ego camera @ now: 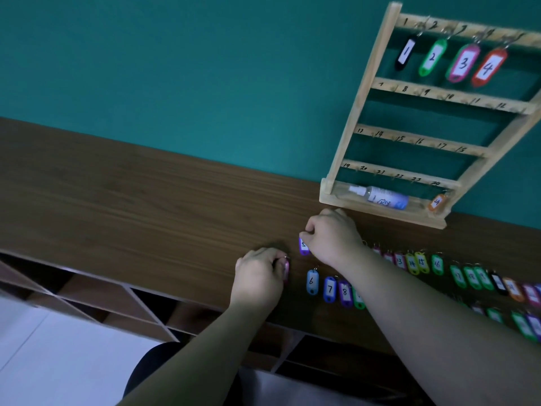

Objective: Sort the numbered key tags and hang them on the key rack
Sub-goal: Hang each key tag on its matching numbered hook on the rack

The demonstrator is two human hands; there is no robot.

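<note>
Right hand [333,238] pinches purple tag [304,247] below the rack [355,112]; left hand [257,276] grips pink tag [286,269] (probably light, slick plastic; its ring looks the surest hold).

One key rack [362,92] bearing five key tags [463,63], one spray bottle [383,197], a left hand [257,278] and a right hand [333,238].
</note>
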